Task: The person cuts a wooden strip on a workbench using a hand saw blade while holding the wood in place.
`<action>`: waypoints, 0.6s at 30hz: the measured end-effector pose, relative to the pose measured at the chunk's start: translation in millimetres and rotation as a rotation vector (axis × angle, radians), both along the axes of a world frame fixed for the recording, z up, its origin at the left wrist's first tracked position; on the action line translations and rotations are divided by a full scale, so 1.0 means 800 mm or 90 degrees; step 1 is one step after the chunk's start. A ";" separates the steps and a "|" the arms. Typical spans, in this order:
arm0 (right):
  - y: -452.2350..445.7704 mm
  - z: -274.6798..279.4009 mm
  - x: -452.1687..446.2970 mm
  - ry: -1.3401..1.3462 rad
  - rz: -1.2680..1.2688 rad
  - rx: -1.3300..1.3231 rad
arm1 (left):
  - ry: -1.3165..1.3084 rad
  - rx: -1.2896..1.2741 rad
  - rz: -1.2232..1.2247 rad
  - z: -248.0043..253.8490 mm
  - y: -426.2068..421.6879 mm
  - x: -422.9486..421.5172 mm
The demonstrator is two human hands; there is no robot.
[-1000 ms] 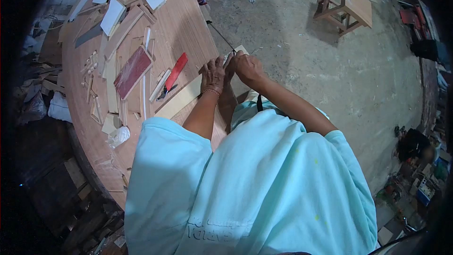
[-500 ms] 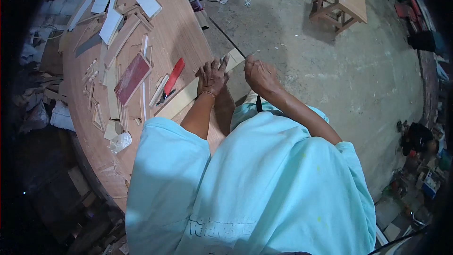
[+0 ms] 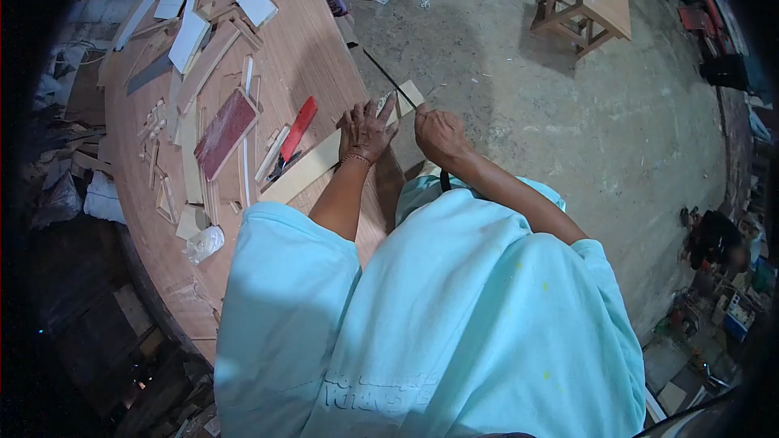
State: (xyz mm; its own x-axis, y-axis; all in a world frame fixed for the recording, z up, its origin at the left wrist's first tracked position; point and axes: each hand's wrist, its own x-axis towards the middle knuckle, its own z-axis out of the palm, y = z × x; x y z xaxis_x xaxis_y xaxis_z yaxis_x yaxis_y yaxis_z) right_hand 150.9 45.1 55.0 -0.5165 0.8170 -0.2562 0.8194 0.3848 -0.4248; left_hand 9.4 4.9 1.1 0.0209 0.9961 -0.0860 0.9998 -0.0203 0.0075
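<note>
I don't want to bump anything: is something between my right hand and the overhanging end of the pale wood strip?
Nothing visible stands between your right hand and that end of the pale strip. The thin dark tool in that hand crosses there; your left hand rests farther back, near the edge of the table.

Open concrete floor (image 3: 560,146) stretches rightward from the right hand (image 3: 441,136), with a wooden stool (image 3: 591,6) blocking its far side. On the worktop (image 3: 308,40), a bare lane runs between scattered white pieces (image 3: 256,3) and the edge, hemmed lower down by a red tool (image 3: 299,127) and a pale strip (image 3: 304,168).
</note>
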 end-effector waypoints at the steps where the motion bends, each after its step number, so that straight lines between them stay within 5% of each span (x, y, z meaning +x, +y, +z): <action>1: -0.001 -0.003 0.000 0.003 0.016 0.020 | -0.001 -0.001 0.001 -0.002 0.000 -0.001; 13: 0.025 -0.037 -0.041 0.001 0.098 0.142 | 0.047 0.031 -0.030 -0.015 -0.004 -0.009; 15: 0.021 -0.034 -0.035 0.022 0.087 0.129 | 0.164 0.010 -0.054 -0.019 -0.001 -0.012; 18: 0.006 -0.012 -0.017 -0.010 0.067 0.097 | 0.053 -0.004 0.039 -0.011 0.004 -0.005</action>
State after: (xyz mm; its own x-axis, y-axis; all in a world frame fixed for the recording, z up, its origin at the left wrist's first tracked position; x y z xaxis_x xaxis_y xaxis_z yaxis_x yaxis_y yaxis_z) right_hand 137.3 50.0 45.6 -0.5974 0.7891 -0.1430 0.7779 0.5270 -0.3423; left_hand 5.5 8.1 -7.6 -0.0473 0.9947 -0.0914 0.9963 0.0403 -0.0763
